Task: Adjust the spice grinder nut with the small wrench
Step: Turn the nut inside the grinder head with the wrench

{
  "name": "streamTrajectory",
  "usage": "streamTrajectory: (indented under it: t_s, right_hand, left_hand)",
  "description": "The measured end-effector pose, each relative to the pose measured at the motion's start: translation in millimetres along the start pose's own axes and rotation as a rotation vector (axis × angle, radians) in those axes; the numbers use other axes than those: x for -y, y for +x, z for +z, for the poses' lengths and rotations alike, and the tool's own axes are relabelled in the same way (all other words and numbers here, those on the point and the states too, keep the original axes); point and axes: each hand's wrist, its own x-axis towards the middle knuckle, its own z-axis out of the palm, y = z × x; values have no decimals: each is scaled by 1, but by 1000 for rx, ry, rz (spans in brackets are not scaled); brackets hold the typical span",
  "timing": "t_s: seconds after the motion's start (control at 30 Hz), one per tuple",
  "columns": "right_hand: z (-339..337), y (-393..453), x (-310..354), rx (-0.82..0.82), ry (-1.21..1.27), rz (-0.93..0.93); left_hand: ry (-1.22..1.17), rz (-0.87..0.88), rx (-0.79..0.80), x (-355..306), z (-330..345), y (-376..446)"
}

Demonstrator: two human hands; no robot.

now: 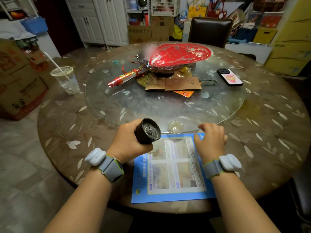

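While the left hand [127, 140] grips the black spice grinder [148, 131] tilted above the tabletop [252, 148], the right hand [210, 142] rests open-fingered on a blue leaflet [173, 174].

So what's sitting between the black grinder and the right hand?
In the head view, a small clear round dish lies between the grinder and the right hand, just beyond the blue leaflet.

Phone [229, 77], lidded cup [66, 80], blue leaflet [171, 169]; perhaps small dish [175, 126].
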Motion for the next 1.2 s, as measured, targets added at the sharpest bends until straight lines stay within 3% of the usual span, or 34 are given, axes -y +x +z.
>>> streamTrajectory:
  t_s: [0.23,0.53,0.77,1.2]
  right_hand:
    - [-12,-6,-24,119,-365,75]
    - [-12,-1,-10,238,-495,141]
    - [-27,14,-7,477,-418,170]
    - [-23,12,-12,497,-303,66]
  left_hand:
    - [-9,4,-18,-1,-1,-1]
    - [43,28,1,-2,1,-2]
    - [52,38,13,-1,2,-1]
    - [3,50,-1,0,-1,-6]
